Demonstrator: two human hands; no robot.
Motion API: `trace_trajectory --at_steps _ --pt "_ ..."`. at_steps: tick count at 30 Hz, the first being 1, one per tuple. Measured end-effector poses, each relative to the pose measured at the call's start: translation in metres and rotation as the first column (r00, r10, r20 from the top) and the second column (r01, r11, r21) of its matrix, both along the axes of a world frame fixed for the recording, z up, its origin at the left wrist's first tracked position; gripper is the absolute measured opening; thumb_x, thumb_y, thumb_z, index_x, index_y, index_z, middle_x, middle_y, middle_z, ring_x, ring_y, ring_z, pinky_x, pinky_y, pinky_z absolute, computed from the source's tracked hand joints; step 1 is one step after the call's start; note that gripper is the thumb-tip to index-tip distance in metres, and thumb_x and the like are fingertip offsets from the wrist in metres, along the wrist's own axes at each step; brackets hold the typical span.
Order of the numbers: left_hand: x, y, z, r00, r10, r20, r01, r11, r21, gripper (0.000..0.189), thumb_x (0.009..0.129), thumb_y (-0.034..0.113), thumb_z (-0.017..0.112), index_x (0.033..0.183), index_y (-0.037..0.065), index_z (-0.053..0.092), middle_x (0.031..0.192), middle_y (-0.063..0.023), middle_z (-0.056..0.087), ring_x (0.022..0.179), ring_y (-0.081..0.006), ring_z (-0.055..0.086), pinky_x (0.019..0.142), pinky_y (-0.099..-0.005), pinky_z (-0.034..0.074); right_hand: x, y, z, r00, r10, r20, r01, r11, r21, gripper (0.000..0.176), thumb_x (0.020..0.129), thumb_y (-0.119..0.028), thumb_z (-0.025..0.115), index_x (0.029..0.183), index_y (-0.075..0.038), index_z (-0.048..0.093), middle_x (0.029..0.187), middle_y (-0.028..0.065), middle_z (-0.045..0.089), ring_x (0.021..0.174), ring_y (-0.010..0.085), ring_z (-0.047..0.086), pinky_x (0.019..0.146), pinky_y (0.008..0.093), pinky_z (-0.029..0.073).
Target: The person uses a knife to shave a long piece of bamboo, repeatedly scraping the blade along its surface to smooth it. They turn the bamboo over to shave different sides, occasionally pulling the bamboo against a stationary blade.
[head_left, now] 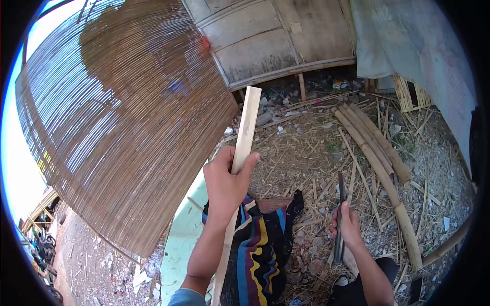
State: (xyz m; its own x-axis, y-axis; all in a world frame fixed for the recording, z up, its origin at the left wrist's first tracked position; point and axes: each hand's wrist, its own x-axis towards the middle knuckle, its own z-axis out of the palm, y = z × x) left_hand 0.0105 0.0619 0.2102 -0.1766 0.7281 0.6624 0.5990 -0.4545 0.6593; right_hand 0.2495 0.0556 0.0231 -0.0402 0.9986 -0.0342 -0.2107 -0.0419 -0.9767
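Left hand (224,178) grips a long, pale, flat wooden strip (248,120); right hand (348,224) closes round a slender, dark, metal-looking tool (339,249). Advisable: steady strip, left fingers clear of tool.

A pale, straight-edged wooden strip (246,130) is slanting upward, while a dark, slender tool (342,191) is standing nearly upright right of the strip.

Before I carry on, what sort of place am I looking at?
Probably an outdoor yard, perhaps used for bamboo work: a large slatted screen fills the left of the view, and bamboo poles lie on rough ground littered with stones, straw and slivers.
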Motion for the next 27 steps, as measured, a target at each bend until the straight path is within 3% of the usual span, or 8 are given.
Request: trace_trajectory --at_steps 2,3,6,9,12,16,22,27 --pt "0.009 -0.012 0.006 0.927 0.230 -0.296 -0.193 0.970 0.147 0.026 0.076 0.017 0.075 0.076 -0.003 0.058 0.053 -0.0015 0.052 0.046 -0.0039 0.044 0.042 -0.0193 0.032 0.001 0.001 -0.001 0.999 0.016 0.034 -0.017 0.999 0.036 0.049 0.097 -0.046 0.031 0.075 -0.004 0.045 0.056 0.0018 0.044 0.041 0.0101 0.043 0.041 0.0248 0.036" --pt "0.012 -0.012 0.006 0.926 0.243 -0.289 -0.185 0.959 0.213 0.036 0.074 0.027 0.076 0.069 -0.001 0.053 0.046 -0.0100 0.044 0.038 -0.0194 0.041 0.039 -0.0307 0.032 0.001 0.000 0.000 0.999 0.017 0.037 -0.018 0.999 0.038 0.049 0.097 -0.046 0.031 0.075 -0.004 0.045 0.056 0.0018 0.044 0.041 0.0101 0.043 0.041 0.0248 0.036" --pt "0.015 -0.015 0.008 0.908 0.273 -0.317 -0.203 0.950 0.238 0.036 0.075 0.029 0.074 0.070 0.000 0.053 0.048 -0.0115 0.048 0.039 -0.0245 0.047 0.040 -0.0330 0.035 0.001 -0.002 0.001 0.999 0.017 0.034 -0.017 1.000 0.021 0.049 0.097 -0.046 0.031 0.076 -0.005 0.045 0.055 0.0016 0.044 0.042 0.0100 0.044 0.041 0.0252 0.036" --pt "0.016 -0.015 0.008 0.800 0.456 -0.388 -0.319 0.873 0.368 0.031 0.073 0.024 0.077 0.074 0.000 0.058 0.048 -0.0076 0.050 0.040 -0.0146 0.044 0.041 -0.0283 0.034 0.001 -0.002 0.002 0.999 0.015 0.034 -0.015 1.000 0.005 0.048 0.097 -0.045 0.031 0.075 -0.005 0.045 0.055 0.0014 0.044 0.042 0.0101 0.043 0.041 0.0254 0.036" --pt "0.011 -0.007 0.005 0.761 0.510 -0.401 -0.342 0.841 0.419 0.032 0.073 0.026 0.077 0.074 0.001 0.058 0.048 -0.0092 0.049 0.040 -0.0200 0.044 0.042 -0.0309 0.035 0.002 -0.006 0.008 0.999 0.032 0.035 -0.032 0.999 -0.003 0.048 0.097 -0.045 0.031 0.076 -0.005 0.045 0.055 0.0012 0.044 0.042 0.0102 0.042 0.041 0.0250 0.036" --pt "0.006 -0.005 0.004 0.770 0.504 -0.390 -0.338 0.842 0.421 0.030 0.073 0.024 0.076 0.074 0.000 0.057 0.049 -0.0089 0.049 0.040 -0.0174 0.045 0.042 -0.0304 0.034 0.002 -0.007 0.003 0.999 0.024 0.029 -0.025 0.999 0.026 0.048 0.097 -0.046 0.031 0.076 -0.005 0.045 0.055 0.0015 0.043 0.041 0.0099 0.042 0.041 0.0245 0.035" --pt "0.020 -0.012 -0.004 0.899 0.277 -0.338 -0.181 0.940 0.289 0.029 0.075 0.022 0.075 0.075 0.000 0.056 0.051 -0.0095 0.051 0.042 -0.0136 0.047 0.040 -0.0277 0.035 0.002 -0.005 -0.002 0.999 0.022 0.025 -0.022 0.999 0.025 0.049 0.097 -0.046 0.032 0.076 -0.004 0.045 0.055 0.0018 0.044 0.040 0.0102 0.042 0.040 0.0244 0.034" --pt "0.045 -0.023 -0.018 0.886 0.182 -0.426 -0.063 0.958 0.279 0.026 0.079 0.021 0.071 0.083 0.000 0.056 0.057 -0.0130 0.055 0.045 -0.0217 0.054 0.043 -0.0306 0.040 0.004 -0.003 -0.007 0.992 -0.012 0.124 0.006 0.999 0.049 0.051 0.097 -0.047 0.032 0.075 -0.003 0.045 0.055 0.0024 0.045 0.041 0.0103 0.044 0.040 0.0247 0.035"
